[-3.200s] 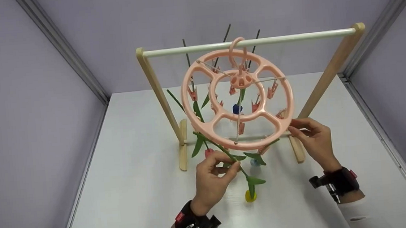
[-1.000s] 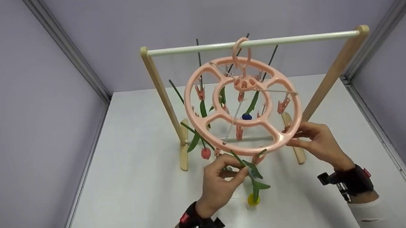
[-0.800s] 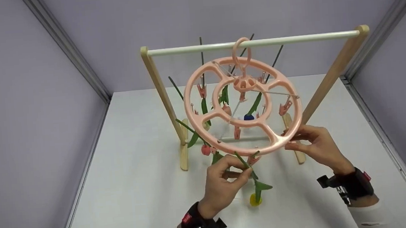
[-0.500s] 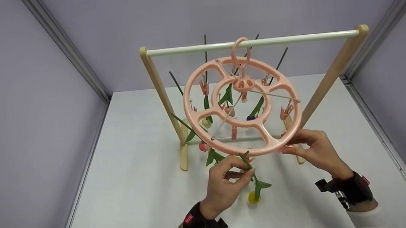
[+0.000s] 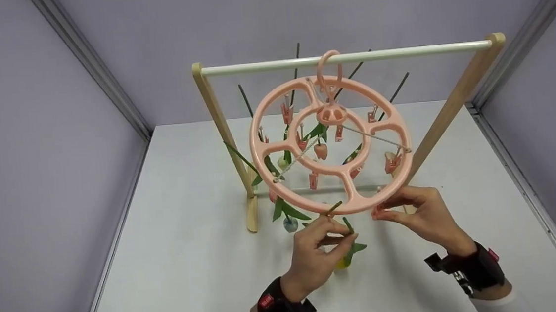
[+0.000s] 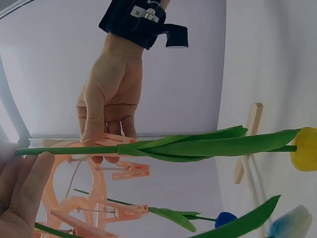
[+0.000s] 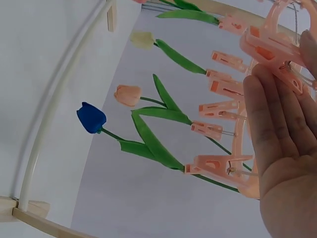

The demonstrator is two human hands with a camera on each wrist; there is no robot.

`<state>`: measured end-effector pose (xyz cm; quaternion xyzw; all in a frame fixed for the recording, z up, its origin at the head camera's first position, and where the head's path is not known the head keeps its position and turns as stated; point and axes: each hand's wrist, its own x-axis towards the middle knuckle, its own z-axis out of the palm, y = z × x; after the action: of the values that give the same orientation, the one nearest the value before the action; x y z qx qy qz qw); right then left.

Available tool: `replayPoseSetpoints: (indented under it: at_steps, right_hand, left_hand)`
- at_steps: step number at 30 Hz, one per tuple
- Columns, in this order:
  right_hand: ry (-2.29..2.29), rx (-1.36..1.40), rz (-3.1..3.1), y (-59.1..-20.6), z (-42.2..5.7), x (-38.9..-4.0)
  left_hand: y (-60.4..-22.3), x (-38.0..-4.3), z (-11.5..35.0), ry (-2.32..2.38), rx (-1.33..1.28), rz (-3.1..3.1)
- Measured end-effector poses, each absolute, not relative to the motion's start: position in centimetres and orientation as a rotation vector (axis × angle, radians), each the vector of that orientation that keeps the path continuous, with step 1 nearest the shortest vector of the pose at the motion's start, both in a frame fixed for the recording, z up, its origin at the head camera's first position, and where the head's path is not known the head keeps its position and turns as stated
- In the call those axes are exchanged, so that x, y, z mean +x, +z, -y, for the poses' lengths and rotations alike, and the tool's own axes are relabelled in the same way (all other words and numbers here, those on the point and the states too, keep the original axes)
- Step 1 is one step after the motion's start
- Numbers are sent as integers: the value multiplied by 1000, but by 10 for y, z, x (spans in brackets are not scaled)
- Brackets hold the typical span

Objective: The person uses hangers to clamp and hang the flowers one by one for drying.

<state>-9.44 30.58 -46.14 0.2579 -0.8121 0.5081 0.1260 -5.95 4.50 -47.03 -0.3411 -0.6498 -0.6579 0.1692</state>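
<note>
In the head view my left hand (image 5: 316, 259) pinches the stem of a tulip with a yellow head (image 5: 342, 263), which hangs toward the table. The left wrist view shows its green leaves (image 6: 208, 145) full length. My right hand (image 5: 424, 216) holds a pink clothespin (image 7: 267, 47) at the front right rim of a round pink clip hanger (image 5: 361, 203). The tulip's stem end is near that clothespin in the head view; I cannot tell if they touch. Other clothespins hold blue (image 7: 91, 118), peach (image 7: 127, 95), cream (image 7: 143, 39) and light blue (image 5: 291, 224) tulips.
The hanger hooks over the white bar (image 5: 423, 50) of a wooden rack. Its slanted legs (image 5: 219, 131) stand on a white table (image 5: 192, 262). Several stems poke up behind the ring. Pale walls (image 5: 543, 120) enclose the sides and back.
The hanger has turned, its front going left and its back right, carrying the clipped tulips along. My right hand has come nearer and left; my left hand has shifted slightly right with the yellow tulip.
</note>
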Motion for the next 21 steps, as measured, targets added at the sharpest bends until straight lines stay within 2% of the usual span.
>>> replayPoseSetpoints:
  at_steps: [6,12,21]
  right_hand:
    - [1523,832,2277,-462,-298,-92]
    - [1541,797,2299,-462,-292,-89]
    - [1560,850,2250,-461,-283,-85]
  left_hand:
    - [-472,-63,-46,-1803,-952,1853]
    - [-473,-65,-48,-1632,-1007,1839]
    - [-475,-66,-53,-1624,-1001,1830]
